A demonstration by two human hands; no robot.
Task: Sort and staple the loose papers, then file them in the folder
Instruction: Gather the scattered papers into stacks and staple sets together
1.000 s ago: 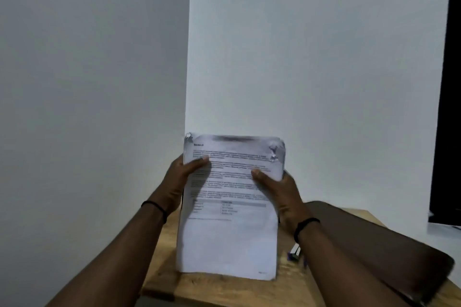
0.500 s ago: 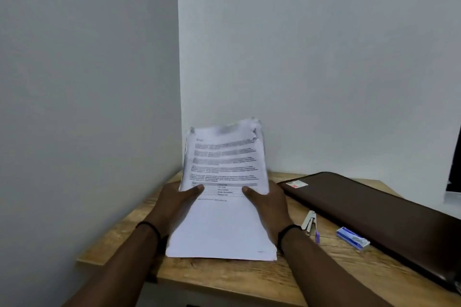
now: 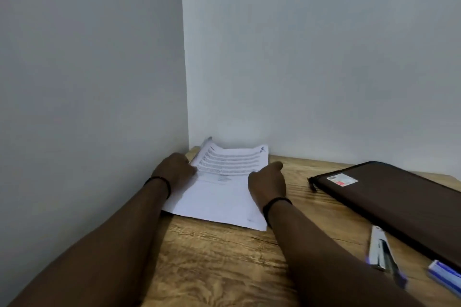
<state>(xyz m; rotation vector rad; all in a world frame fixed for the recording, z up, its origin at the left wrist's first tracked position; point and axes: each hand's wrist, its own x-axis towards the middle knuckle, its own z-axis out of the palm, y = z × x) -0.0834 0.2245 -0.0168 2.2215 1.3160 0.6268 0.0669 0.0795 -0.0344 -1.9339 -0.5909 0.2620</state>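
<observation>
The stack of papers (image 3: 224, 182) lies flat on the wooden worktop (image 3: 219, 264), pushed into the far corner where the two walls meet. The left hand (image 3: 174, 172) rests on the stack's left edge, and its fingers seem to pinch or lift the top sheets there, though blur makes the grip hard to read. The right hand (image 3: 268, 182) sits at the stack's right edge with fingers loosely extended, touching the paper and gripping nothing.

Judging from the layout, the task is at an early stage. The sheets' far corners curl and look creased, but whether any staple holds them cannot be told. The stapler (image 3: 380, 248) lies untouched well to the right of the right hand, with a small blue box (image 3: 445, 278), probably staples, just beyond it. The brown folder (image 3: 399, 204) lies closed further right. Sorting, stapling and filing all appear still to be done.

The worktop is grained light wood, set in a bare corner of plain pale walls (image 3: 324, 57).
</observation>
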